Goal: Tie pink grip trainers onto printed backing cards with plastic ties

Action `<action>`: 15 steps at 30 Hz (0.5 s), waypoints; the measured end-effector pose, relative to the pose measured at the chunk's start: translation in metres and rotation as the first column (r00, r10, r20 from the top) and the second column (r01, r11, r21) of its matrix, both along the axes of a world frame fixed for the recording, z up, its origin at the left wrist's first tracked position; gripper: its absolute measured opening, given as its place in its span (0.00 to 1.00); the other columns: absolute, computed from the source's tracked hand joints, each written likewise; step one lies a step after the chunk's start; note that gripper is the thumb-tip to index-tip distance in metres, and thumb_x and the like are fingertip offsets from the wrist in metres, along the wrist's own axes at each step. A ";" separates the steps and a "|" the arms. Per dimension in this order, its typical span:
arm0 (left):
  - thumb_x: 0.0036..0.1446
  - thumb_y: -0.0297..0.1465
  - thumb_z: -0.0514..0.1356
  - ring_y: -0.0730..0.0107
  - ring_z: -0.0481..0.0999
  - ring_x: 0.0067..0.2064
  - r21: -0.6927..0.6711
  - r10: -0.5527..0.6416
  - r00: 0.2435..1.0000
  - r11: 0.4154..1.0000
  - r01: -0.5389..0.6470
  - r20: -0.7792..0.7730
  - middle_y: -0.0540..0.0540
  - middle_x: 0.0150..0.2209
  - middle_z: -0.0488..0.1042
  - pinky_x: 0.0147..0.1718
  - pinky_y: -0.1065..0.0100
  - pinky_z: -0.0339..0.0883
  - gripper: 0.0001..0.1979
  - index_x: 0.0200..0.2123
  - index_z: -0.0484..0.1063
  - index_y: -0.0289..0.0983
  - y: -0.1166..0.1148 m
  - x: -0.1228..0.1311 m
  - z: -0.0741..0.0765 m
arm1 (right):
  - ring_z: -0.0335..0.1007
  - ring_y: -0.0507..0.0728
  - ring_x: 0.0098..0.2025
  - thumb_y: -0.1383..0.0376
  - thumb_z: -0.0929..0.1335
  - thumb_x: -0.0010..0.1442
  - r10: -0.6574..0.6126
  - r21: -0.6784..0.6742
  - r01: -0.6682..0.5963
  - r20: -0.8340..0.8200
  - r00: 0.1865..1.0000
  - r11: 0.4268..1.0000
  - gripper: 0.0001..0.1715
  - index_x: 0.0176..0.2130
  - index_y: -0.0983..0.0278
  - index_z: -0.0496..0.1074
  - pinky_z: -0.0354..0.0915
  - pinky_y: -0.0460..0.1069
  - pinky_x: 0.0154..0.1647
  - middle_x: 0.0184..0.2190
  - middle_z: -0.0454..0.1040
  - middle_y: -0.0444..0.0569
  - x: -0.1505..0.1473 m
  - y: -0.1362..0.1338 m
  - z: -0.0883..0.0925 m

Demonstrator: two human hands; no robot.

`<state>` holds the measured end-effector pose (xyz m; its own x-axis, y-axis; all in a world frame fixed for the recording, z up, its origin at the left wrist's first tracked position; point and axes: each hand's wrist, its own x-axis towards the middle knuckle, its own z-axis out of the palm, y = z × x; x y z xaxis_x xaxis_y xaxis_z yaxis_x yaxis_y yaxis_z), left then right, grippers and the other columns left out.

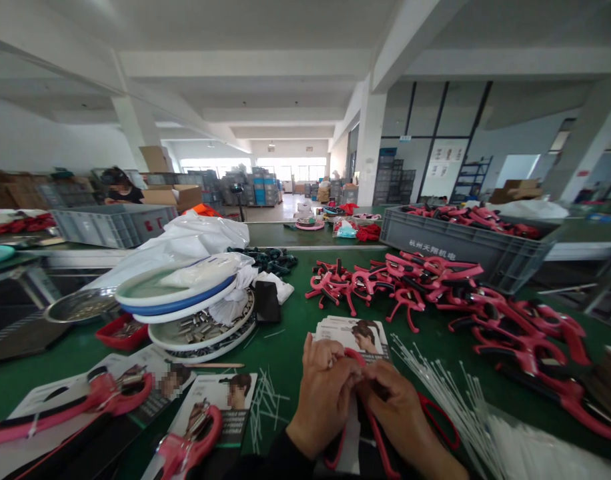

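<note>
At the green workbench, with 12 o'clock taken as straight ahead of the hands, items are listed from left to right. At 9 o'clock, carded shears lie on printed backing cards. At 10 o'clock sit a steel dish of small metal parts and a red tray. At 11 o'clock, a white-and-blue round tray rests tilted on a white tray of metal fittings. The left hand is closed on the red-handled shears, at the near side of the bench. The right hand is also closed on them, just beside the left hand, and one red finger loop extends toward 3 o'clock. A stack of printed cards lies at 12 o'clock, just beyond the hands. A pile of red-handled tools lies at 1 o'clock, below a grey plastic crate at 2 o'clock. White cable ties fan out at 3 o'clock, near the right hand.
</note>
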<state>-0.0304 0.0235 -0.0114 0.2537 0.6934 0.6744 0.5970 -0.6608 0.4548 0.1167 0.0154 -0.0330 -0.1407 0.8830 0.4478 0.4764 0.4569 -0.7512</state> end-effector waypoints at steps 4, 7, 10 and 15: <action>0.55 0.24 0.51 0.69 0.66 0.36 0.111 0.010 0.997 0.994 -0.018 0.075 0.49 0.31 0.65 0.55 0.49 0.47 0.10 0.28 0.70 0.38 -0.009 -0.001 0.000 | 0.65 0.55 0.30 0.66 0.64 0.56 -0.059 0.084 0.038 0.267 0.962 0.996 0.06 0.29 0.62 0.70 0.62 0.50 0.32 0.26 0.68 0.45 -0.005 0.001 0.003; 0.56 0.25 0.51 0.69 0.66 0.35 0.109 0.023 0.996 0.994 -0.032 0.081 0.49 0.29 0.65 0.54 0.50 0.49 0.10 0.28 0.70 0.39 -0.015 -0.007 0.002 | 0.66 0.55 0.32 0.65 0.64 0.57 -0.047 0.097 0.015 0.336 0.941 0.995 0.07 0.32 0.61 0.71 0.63 0.50 0.33 0.28 0.69 0.46 -0.006 0.004 0.003; 0.55 0.31 0.55 0.63 0.67 0.40 -0.109 0.087 0.996 0.990 -0.085 0.011 0.46 0.35 0.69 0.49 0.53 0.56 0.06 0.33 0.72 0.41 -0.016 -0.016 0.002 | 0.66 0.55 0.34 0.63 0.62 0.60 0.010 0.127 -0.051 0.310 0.951 0.991 0.09 0.35 0.61 0.71 0.63 0.50 0.34 0.30 0.69 0.47 -0.004 0.006 0.003; 0.49 0.35 0.59 0.57 0.68 0.44 -0.417 0.149 0.985 0.893 -0.170 -0.083 0.45 0.39 0.73 0.43 0.60 0.60 0.10 0.37 0.73 0.44 -0.013 -0.020 -0.006 | 0.67 0.53 0.33 0.66 0.60 0.62 0.040 0.240 -0.084 0.181 0.983 0.967 0.11 0.31 0.62 0.69 0.63 0.48 0.36 0.28 0.69 0.47 -0.003 0.007 0.006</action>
